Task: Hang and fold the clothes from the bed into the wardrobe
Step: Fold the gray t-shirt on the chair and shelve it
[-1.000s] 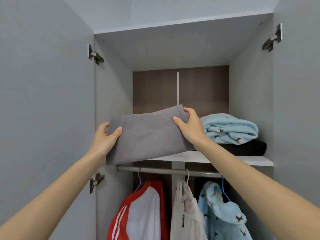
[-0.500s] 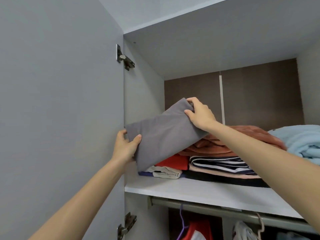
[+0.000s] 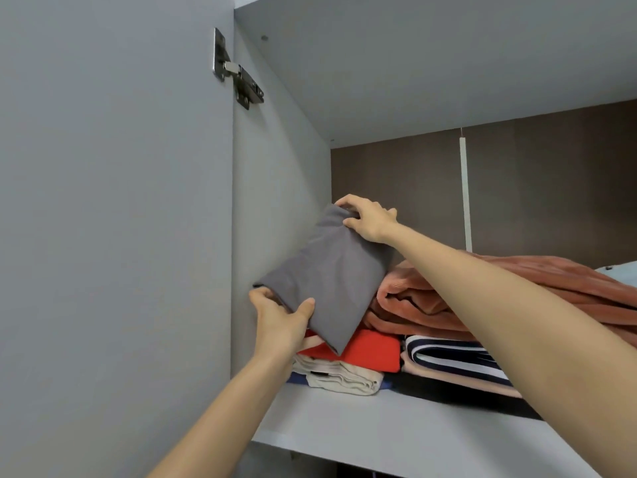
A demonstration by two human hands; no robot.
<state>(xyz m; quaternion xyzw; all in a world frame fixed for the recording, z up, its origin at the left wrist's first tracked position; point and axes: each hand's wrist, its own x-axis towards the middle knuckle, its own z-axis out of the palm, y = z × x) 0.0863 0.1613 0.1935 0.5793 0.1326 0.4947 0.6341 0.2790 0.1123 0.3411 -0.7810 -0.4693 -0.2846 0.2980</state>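
Grey panels make up the wardrobe [image 3: 103, 236], with its door open at the left. Its pale shelf [image 3: 396, 436] carries stacked clothes, topped on the right by a rust fleece [image 3: 448, 305]. The folded grey garment [image 3: 331, 281] is tilted in the air close to the side wall, above a red piece [image 3: 372, 353] and a cream one [image 3: 341, 376]. The right hand [image 3: 370, 220] pinches its upper corner and the left hand [image 3: 281, 322] grips its lower end.
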